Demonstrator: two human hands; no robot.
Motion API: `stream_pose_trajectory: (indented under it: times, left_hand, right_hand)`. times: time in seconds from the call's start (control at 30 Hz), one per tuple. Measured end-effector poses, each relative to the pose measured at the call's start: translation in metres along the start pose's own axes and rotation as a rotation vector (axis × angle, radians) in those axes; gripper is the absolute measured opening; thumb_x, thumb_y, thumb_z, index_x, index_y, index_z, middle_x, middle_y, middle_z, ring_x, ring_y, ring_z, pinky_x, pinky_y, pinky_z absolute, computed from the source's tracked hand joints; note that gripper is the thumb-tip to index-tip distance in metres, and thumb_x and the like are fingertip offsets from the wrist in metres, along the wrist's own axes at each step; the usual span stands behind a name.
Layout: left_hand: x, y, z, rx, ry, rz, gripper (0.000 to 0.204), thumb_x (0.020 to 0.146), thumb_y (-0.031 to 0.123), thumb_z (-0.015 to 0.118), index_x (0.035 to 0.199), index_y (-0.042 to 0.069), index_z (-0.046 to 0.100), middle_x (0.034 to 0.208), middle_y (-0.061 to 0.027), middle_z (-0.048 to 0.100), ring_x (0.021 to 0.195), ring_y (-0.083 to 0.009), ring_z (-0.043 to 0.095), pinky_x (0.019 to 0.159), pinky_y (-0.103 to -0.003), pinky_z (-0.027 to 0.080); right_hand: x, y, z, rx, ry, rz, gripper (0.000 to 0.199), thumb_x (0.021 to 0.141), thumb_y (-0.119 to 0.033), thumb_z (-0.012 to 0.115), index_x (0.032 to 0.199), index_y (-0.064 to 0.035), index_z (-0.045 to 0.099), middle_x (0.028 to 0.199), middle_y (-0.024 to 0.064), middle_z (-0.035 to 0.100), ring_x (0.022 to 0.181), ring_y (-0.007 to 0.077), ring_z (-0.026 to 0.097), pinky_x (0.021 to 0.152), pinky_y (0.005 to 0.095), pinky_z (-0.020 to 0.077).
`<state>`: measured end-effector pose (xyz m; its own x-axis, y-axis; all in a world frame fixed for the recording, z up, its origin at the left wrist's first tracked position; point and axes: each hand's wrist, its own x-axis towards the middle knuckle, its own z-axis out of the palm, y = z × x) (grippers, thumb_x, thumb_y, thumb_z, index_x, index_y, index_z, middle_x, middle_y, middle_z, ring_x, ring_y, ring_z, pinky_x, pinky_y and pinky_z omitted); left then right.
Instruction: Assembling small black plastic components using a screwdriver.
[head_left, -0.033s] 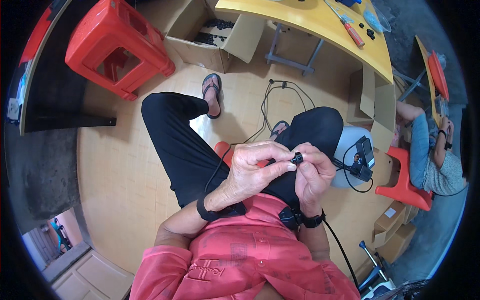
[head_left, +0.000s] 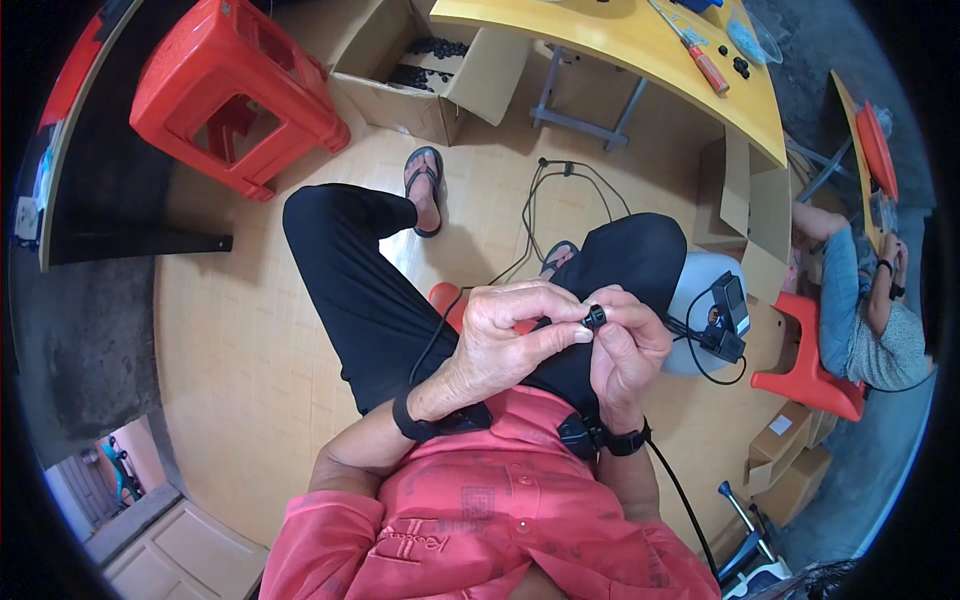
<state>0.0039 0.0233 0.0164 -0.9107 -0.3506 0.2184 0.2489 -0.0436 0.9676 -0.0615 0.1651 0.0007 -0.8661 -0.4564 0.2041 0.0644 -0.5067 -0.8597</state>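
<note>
**Both hands meet on a small black part over the lap**

Hands together above the knees of a seated person in black trousers. Left hand (head_left: 510,335) and right hand (head_left: 625,350) touch at the fingertips, pinching a small black ring-shaped part (head_left: 595,318) between them. Thin black cable (head_left: 530,215) loops across the wooden floor toward the feet. Red stool (head_left: 235,90) stands well apart at upper left; open cardboard box (head_left: 440,75) near the yellow table (head_left: 640,50). Screwdriver (head_left: 700,60) lies on the table.

Workshop: cardboard parts boxes (head_left: 420,75), yellow workbench (head_left: 640,50).
</note>
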Motion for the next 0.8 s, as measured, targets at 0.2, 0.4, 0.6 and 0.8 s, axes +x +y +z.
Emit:
stream_pose_trajectory:
  times: [0.2, 0.4, 0.6, 0.8]
  left_hand:
    - [0.006, 0.009, -0.006, -0.096, -0.094, -0.143, 0.029, 0.068, 0.003, 0.076, 0.095, 0.000, 0.068, 0.077, -0.0082, 0.065, 0.071, -0.0139, 0.061, 0.065, -0.025, 0.049]
    - [0.012, 0.008, -0.012, 0.063, -0.244, -0.021, 0.034, 0.068, 0.006, 0.076, 0.100, 0.004, 0.068, 0.080, -0.0047, 0.061, 0.075, -0.0130, 0.057, 0.070, -0.027, 0.047]
    - [0.011, 0.004, -0.012, 0.013, -0.238, 0.011, 0.034, 0.064, 0.005, 0.078, 0.097, 0.003, 0.068, 0.090, -0.0059, 0.059, 0.084, -0.0158, 0.055, 0.077, -0.029, 0.045]
    - [0.009, -0.002, -0.012, 0.021, -0.222, 0.028, 0.035, 0.059, 0.013, 0.082, 0.091, 0.005, 0.070, 0.091, -0.0076, 0.061, 0.085, -0.0174, 0.058, 0.074, -0.028, 0.046]
  right_hand:
    - [0.003, -0.003, -0.003, -0.014, -0.085, 0.009, 0.017, 0.071, 0.006, 0.065, 0.088, 0.0027, 0.064, 0.092, 0.0161, 0.063, 0.084, 0.0226, 0.057, 0.075, 0.0316, 0.0456]
    - [0.005, -0.007, 0.000, 0.018, -0.098, 0.068, 0.016, 0.071, 0.005, 0.065, 0.087, 0.0026, 0.064, 0.090, 0.0152, 0.064, 0.082, 0.0222, 0.057, 0.073, 0.0314, 0.0448]
    - [0.002, -0.005, -0.002, 0.020, -0.101, 0.092, 0.015, 0.071, 0.004, 0.065, 0.086, 0.0033, 0.064, 0.089, 0.0160, 0.064, 0.081, 0.0228, 0.056, 0.073, 0.0316, 0.0445]
    - [-0.002, -0.002, -0.002, 0.010, -0.084, 0.102, 0.012, 0.072, 0.004, 0.065, 0.084, 0.0041, 0.064, 0.089, 0.0168, 0.064, 0.080, 0.0225, 0.056, 0.074, 0.0321, 0.0443]
